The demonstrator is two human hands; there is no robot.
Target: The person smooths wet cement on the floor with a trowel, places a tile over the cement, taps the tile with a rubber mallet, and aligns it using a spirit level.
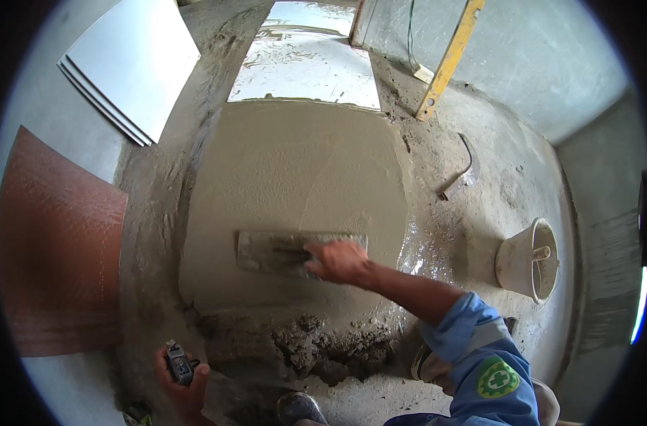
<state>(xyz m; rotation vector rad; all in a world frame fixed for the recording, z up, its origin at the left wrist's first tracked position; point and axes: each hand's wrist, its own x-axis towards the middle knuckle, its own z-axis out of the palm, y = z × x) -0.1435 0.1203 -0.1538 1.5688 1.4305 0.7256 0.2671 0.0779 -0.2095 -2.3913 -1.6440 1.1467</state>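
Observation:
My right hand (343, 261) is closed around the handle of a long rectangular plastering trowel (256, 250). The trowel's blade lies flat on a smooth bed of wet grey mortar (302, 170). At the lower left, my left hand (178, 387) grips a small grey and black device (179, 363) whose exact kind I cannot make out. Beyond the mortar, large white tiles (305, 71) smeared with mortar lie on the floor, the nearest one's edge meeting the bed. Rough, crumbly mortar (330, 348) borders the bed on the near side.
Several white tiles (135, 60) lean against the left wall, near a reddish-brown panel (61, 248). A yellow spirit level (447, 64) leans at the far right. On the right floor are a whitish bucket (515, 263) lying on its side and a curved dark-handled tool (467, 167).

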